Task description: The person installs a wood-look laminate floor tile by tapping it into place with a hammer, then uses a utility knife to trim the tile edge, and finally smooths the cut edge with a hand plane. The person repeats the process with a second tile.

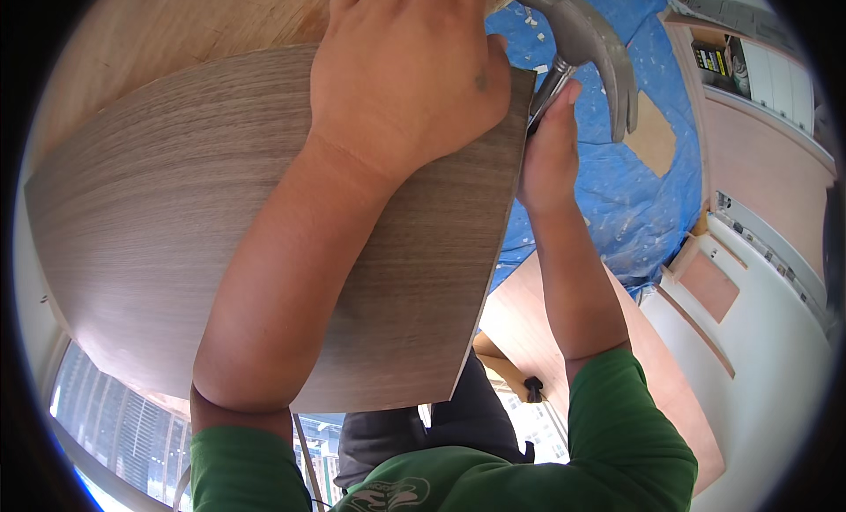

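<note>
A dark brown wood-grain panel [132,239] fills the left and centre, against a lighter wooden surface [185,18] above it. My left hand [405,89] lies back-upward over the panel's upper part, thumb bent near its right corner; the other fingertips are cut off by the frame's top, so their grip is hidden. My right hand [551,151] is closed round the handle of a claw hammer [595,49] beside the panel's right edge, thumb along the handle. The steel head is raised above this hand, its claw pointing down to the right.
A blue plastic sheet [626,212] with a tan scrap [652,133] lies beyond the right edge. Pale wooden boards [670,397] lean lower right, by white panelling [767,353] with a shelf opening [718,58]. Windows [106,424] show lower left.
</note>
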Demonstrator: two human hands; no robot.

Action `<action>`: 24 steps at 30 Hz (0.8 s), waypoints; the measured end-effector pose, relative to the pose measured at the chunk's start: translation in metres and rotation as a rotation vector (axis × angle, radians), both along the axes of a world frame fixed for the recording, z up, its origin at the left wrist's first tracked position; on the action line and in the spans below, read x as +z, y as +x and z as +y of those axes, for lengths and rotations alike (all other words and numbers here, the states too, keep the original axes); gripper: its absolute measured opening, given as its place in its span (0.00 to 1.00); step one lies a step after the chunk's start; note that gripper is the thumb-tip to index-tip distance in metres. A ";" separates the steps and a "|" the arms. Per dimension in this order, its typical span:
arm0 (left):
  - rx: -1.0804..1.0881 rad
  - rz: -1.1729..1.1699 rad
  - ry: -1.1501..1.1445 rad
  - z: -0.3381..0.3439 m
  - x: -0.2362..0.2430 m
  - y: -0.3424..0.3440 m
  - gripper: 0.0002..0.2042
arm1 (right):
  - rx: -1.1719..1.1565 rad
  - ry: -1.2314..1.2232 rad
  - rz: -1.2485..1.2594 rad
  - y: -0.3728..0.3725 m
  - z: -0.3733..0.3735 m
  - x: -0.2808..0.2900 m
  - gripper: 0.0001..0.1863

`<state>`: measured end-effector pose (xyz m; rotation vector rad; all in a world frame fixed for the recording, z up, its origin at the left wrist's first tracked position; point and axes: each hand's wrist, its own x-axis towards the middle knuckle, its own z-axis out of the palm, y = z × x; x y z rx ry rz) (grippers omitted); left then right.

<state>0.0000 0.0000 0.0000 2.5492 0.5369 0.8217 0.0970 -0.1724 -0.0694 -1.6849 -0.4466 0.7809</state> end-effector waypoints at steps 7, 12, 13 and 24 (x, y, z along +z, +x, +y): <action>-0.003 -0.022 -0.030 -0.001 0.000 0.000 0.23 | -0.005 -0.015 0.133 0.000 0.015 0.024 0.37; 0.003 0.011 -0.041 0.000 0.002 -0.001 0.23 | -0.013 -0.100 -0.013 0.001 0.023 0.029 0.36; 0.007 0.003 -0.011 0.001 0.001 -0.001 0.23 | -0.019 -0.074 -0.003 0.002 0.026 0.028 0.36; 0.026 0.020 -0.051 -0.001 0.000 -0.004 0.25 | -0.119 -0.068 0.203 0.001 0.038 0.034 0.36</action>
